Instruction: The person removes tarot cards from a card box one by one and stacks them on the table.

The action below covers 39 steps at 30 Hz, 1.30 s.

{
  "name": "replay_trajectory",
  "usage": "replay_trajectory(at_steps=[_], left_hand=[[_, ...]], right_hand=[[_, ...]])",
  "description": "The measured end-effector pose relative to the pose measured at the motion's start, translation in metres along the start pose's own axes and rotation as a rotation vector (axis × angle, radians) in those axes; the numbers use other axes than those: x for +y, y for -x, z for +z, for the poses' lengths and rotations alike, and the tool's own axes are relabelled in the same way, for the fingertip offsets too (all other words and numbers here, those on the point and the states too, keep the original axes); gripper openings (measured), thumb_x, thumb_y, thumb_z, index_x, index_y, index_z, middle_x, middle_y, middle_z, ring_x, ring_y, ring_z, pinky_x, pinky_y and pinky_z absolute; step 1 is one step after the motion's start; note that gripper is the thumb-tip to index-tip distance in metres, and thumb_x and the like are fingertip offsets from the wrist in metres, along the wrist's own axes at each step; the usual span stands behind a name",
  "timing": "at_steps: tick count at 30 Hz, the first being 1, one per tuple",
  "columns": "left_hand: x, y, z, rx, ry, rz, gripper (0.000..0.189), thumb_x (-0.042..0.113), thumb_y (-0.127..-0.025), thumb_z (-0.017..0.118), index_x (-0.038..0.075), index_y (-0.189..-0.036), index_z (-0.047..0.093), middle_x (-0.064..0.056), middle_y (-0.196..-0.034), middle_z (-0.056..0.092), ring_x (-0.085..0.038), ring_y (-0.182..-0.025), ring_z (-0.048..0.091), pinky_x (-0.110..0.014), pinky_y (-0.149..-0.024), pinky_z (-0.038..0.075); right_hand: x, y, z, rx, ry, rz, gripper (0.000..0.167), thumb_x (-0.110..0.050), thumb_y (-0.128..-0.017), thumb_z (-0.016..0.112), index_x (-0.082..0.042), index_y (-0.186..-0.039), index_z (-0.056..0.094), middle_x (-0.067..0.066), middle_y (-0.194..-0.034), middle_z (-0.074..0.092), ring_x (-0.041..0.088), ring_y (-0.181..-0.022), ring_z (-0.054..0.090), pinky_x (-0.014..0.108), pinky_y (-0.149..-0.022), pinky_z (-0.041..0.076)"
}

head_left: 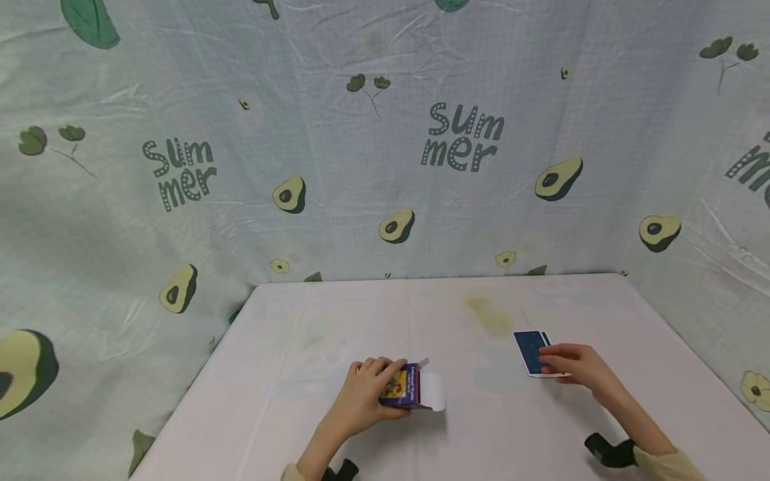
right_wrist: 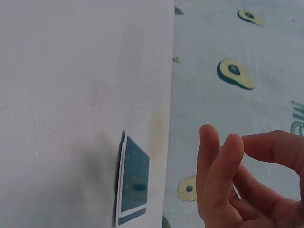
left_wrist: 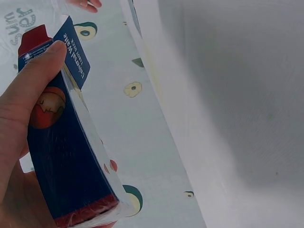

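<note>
My left hand (head_left: 361, 399) grips a tarot deck box (left_wrist: 71, 156), thumb on one side and fingers on the other. The box is dark blue with a red band, a round face picture and "Universal Waite Tarot Deck" lettering. Its end flap (head_left: 432, 391) hangs open toward the right. On the table's right side lies a small stack of blue-backed cards (head_left: 529, 352), slightly fanned. My right hand (head_left: 580, 367) hovers just above the stack's near right side. In the right wrist view, its bent fingers (right_wrist: 218, 175) and thumb come together with nothing between them.
Both hands are over a white-covered table (head_left: 289, 347) with a yellowish stain (head_left: 488, 315) near its far edge. A pale cloth (head_left: 337, 147) printed with avocados and "summer" lettering hangs behind and along both sides. Black straps (head_left: 609, 449) sit at the wrists.
</note>
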<state>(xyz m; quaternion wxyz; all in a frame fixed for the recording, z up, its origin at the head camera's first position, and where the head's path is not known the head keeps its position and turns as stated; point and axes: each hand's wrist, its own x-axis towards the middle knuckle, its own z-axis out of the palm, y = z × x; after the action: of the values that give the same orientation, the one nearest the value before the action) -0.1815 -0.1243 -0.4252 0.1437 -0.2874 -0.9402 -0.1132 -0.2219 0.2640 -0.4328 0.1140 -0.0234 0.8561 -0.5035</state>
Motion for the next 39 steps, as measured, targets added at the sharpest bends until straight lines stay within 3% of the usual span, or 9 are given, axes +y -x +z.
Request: replay_trajectory(at_steps=[7, 19, 39], left_hand=[[0.000, -0.003, -0.002, 0.000, 0.007, 0.011, 0.076, 0.054, -0.064, 0.071, 0.022, -0.128, 0.046, 0.004, -0.106, 0.055, -0.013, -0.095, 0.051, -0.040, -0.081, 0.038], [0.006, -0.010, -0.005, -0.018, 0.020, 0.009, 0.076, 0.054, -0.064, 0.071, 0.023, -0.129, 0.045, 0.003, -0.107, 0.055, -0.013, -0.096, 0.051, -0.040, -0.083, 0.038], [0.012, -0.018, -0.006, -0.013, 0.003, 0.061, 0.076, 0.054, -0.064, 0.070, 0.023, -0.129, 0.045, 0.004, -0.107, 0.055, -0.013, -0.095, 0.051, -0.039, -0.083, 0.037]], right_hand=[[-0.018, 0.003, 0.014, -0.053, -0.038, -0.033, 0.049, -0.025, -0.089, 0.052, 0.013, -0.120, 0.047, 0.022, -0.106, 0.062, 0.012, -0.082, 0.065, 0.028, -0.068, 0.051], [-0.029, 0.004, 0.036, -0.132, -0.090, -0.086, 0.052, -0.030, -0.087, 0.055, 0.011, -0.119, 0.049, 0.024, -0.108, 0.061, 0.019, -0.086, 0.065, 0.030, -0.069, 0.052], [-0.057, 0.013, 0.059, -0.191, -0.146, -0.178, 0.049, -0.027, -0.086, 0.058, 0.009, -0.117, 0.050, 0.025, -0.105, 0.061, 0.014, -0.082, 0.065, 0.029, -0.066, 0.051]])
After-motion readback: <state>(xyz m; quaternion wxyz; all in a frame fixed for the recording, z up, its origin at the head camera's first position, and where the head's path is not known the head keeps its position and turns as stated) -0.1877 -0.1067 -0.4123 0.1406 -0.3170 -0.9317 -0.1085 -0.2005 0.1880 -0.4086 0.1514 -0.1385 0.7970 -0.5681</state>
